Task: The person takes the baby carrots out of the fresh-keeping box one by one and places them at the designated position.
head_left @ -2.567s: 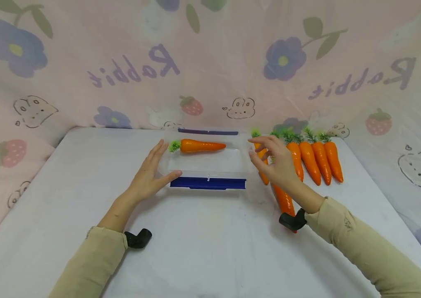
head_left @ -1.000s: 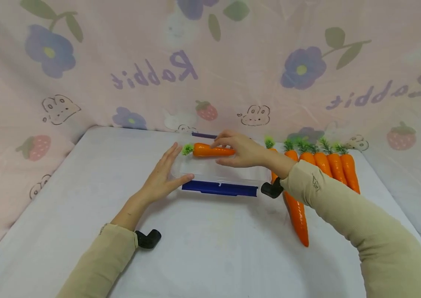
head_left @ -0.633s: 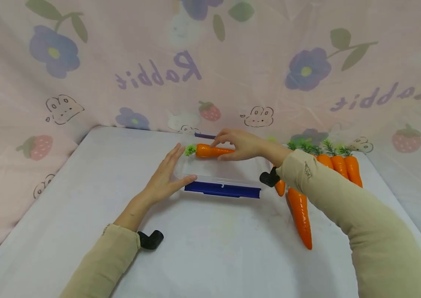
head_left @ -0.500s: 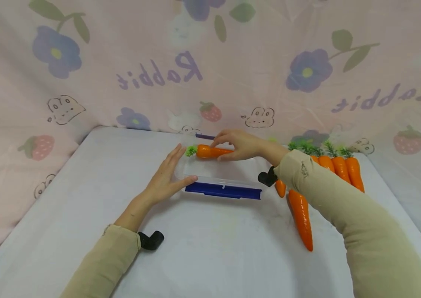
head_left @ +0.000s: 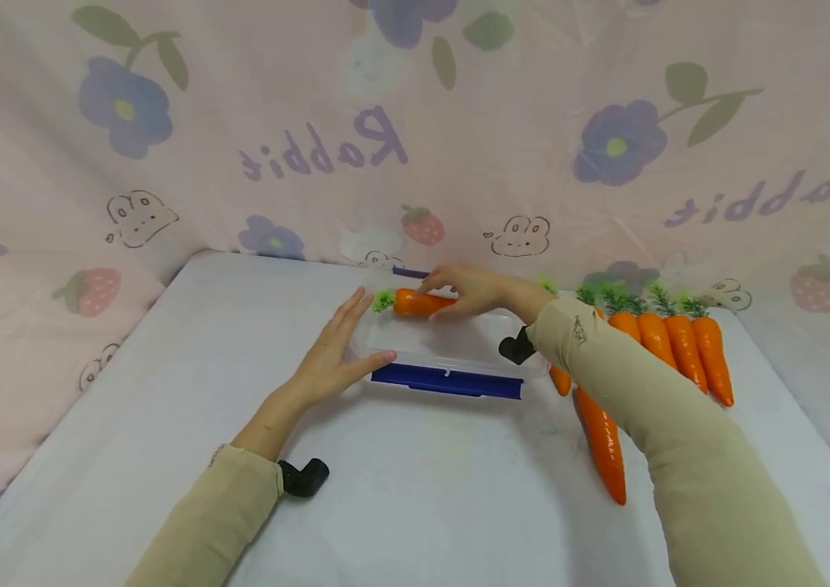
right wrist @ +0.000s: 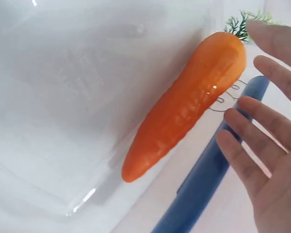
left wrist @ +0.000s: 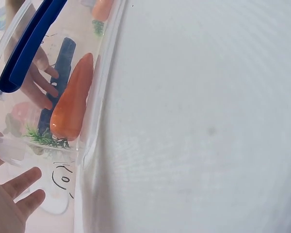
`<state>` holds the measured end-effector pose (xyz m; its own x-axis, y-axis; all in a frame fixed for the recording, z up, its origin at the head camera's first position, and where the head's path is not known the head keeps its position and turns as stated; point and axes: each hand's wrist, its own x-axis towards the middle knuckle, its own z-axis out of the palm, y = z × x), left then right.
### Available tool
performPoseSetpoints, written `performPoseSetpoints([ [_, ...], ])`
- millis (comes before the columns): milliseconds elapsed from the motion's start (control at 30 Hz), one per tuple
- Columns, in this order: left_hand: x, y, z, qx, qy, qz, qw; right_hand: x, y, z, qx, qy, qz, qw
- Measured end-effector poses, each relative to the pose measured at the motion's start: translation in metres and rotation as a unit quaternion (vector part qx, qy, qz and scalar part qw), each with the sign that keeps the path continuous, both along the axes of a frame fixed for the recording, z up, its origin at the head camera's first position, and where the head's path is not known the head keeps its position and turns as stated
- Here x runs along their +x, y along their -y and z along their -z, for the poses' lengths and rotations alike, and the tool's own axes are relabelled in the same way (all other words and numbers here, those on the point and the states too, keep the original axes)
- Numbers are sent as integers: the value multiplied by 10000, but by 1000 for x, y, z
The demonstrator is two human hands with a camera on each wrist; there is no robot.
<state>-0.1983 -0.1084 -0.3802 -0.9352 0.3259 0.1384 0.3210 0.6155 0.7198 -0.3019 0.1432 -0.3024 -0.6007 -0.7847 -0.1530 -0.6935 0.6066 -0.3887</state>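
Note:
A clear plastic box (head_left: 415,338) with blue latch flaps stands on the white table in the head view. One orange toy carrot (right wrist: 184,107) with green leaves lies inside, along the far wall. My left hand (head_left: 327,355) rests at the box's left end, fingers spread and fairly straight, thumb on the near rim. Over the carrot's tapered end reaches my right hand (head_left: 470,289). In the right wrist view its fingers are loosely spread near the far blue flap (right wrist: 203,179), apart from the carrot. The head view hides the carrot's tip behind this hand.
Several toy carrots (head_left: 686,350) lie side by side right of the box, leaves toward the back. One carrot (head_left: 603,444) lies nearer the front, partly under the right sleeve. A patterned cloth (head_left: 459,147) hangs behind the table.
My right hand has gone from beside the box's right end, leftward over the carrot inside. My left hand keeps its place at the box. The head view has shifted a little.

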Motion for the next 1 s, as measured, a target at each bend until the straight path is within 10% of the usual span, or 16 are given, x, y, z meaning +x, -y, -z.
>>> performPoseSetpoints([
  [1000, -1, 1, 2, 86, -119, 113, 9998, -3, 6, 29, 365, 368, -79, 9986],
])
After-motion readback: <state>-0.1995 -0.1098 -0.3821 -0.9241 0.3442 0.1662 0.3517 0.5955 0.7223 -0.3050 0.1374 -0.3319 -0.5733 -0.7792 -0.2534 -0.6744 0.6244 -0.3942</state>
